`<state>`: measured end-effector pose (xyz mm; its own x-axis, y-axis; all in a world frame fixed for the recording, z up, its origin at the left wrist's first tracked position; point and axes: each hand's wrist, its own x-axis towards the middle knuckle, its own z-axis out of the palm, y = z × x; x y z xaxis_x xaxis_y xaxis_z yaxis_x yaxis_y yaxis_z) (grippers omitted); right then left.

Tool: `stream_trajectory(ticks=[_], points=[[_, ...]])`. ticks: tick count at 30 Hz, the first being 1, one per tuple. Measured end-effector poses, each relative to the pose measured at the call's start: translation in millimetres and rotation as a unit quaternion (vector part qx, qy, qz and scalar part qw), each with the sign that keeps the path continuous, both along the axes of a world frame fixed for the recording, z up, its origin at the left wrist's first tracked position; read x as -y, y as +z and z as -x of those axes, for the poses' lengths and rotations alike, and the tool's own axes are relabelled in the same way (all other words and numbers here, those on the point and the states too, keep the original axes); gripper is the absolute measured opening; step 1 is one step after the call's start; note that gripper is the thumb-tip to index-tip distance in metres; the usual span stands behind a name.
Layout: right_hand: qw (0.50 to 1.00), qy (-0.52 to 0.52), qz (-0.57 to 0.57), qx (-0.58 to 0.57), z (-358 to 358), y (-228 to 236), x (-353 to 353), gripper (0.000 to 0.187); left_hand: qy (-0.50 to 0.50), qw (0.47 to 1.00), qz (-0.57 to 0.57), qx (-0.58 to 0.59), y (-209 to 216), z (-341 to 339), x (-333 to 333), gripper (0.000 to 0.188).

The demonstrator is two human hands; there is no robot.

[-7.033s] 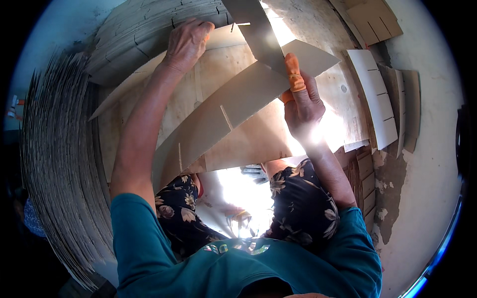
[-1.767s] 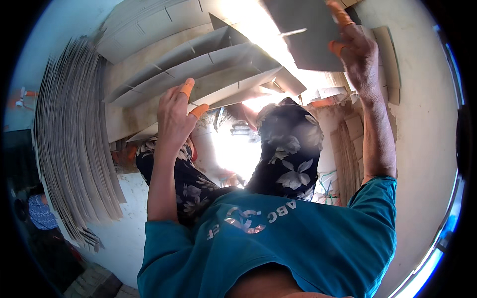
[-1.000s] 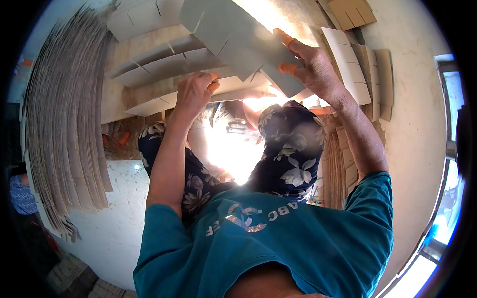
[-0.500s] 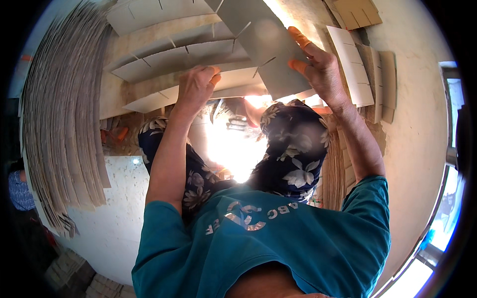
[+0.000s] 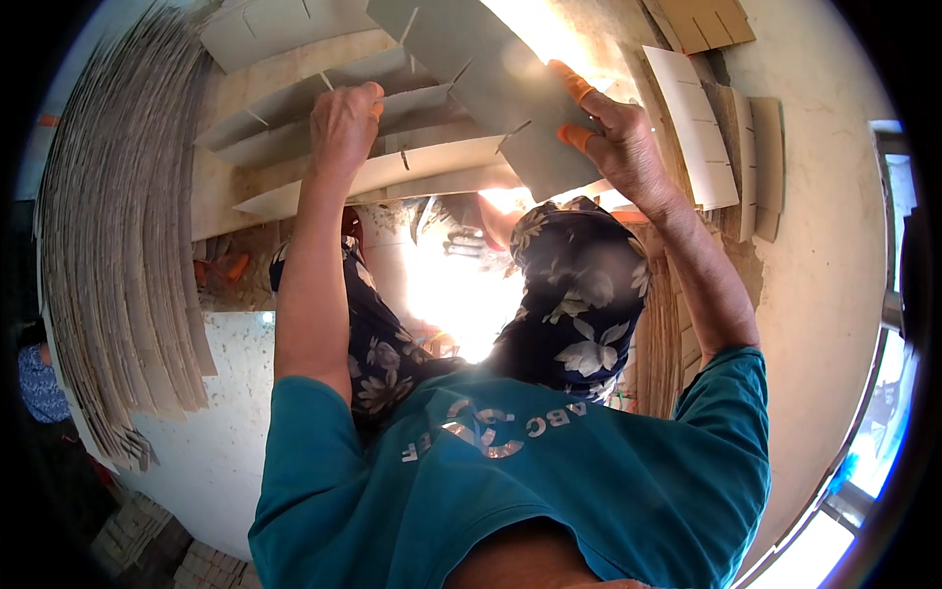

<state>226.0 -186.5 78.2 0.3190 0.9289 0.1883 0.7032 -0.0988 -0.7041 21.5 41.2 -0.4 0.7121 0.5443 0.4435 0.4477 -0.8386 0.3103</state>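
Observation:
My right hand point(image 5: 613, 137), with orange finger covers, grips the right edge of a grey cardboard sheet point(image 5: 496, 88) with slots cut along its left edge. The sheet stands at a slant across several pale slotted cardboard strips. My left hand point(image 5: 343, 128), also with orange finger covers, is closed with its fingertips at the top edge of a middle cardboard strip point(image 5: 417, 101). A nearer slotted strip point(image 5: 442, 165) stands just below that hand. The strips meet the sheet near its slots; whether each is seated in one is hard to see.
A tall stack of cardboard sheets point(image 5: 123, 226) stands at the left. More slotted pieces point(image 5: 692, 128) lean at the right beside a brown piece point(image 5: 702, 22). Bright light glares between my knees. Another person's patterned sleeve point(image 5: 44, 383) shows at the far left.
My left hand has moved away from me and to the left, from the nearer strip to one farther back. The grey sheet and my right hand have shifted slightly left.

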Motion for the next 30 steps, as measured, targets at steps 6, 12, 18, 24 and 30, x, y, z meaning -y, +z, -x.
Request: stream_trajectory(ticks=[6,12,18,24,30], points=[[0.998,0.008,0.013,0.062,1.5,5.0,-2.2,0.068,0.000,0.997,0.082,-0.002,-7.6,2.9,1.3,0.016],[0.997,-0.013,0.074,0.008,-0.4,10.3,-6.0,0.062,0.019,0.997,0.078,0.017,-6.6,0.4,0.1,0.017],[0.998,0.031,0.054,0.021,1.9,9.2,-7.8,0.062,0.012,0.997,0.080,0.005,-3.0,0.1,-0.5,0.018],[0.985,0.113,0.127,0.041,-2.2,5.4,-35.9,0.066,0.011,0.997,0.076,0.003,-6.1,1.4,-1.4,0.019],[0.983,0.132,0.107,0.070,-1.3,-20.5,-38.8,0.069,0.010,0.997,0.078,0.013,-10.1,-2.1,-4.8,0.024]])
